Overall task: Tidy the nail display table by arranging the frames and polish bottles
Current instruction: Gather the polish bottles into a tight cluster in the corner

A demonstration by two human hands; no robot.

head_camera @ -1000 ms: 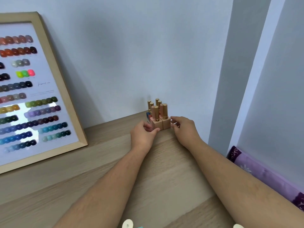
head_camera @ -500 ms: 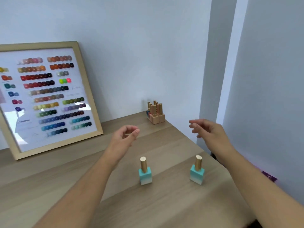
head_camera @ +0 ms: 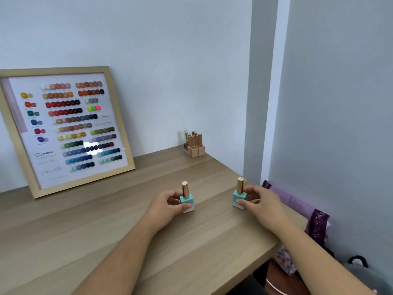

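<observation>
Teal bottles upright mid-table: left hand pinches left bottle, right hand pinches right bottle. Bottle cluster sits far ahead, nearer right hand.

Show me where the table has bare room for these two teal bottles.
Free: the wood between the frame and the bottle cluster along the wall, and the near-left tabletop. Crowded: the back right corner, and where left hand and right hand grip the teal bottles.
</observation>
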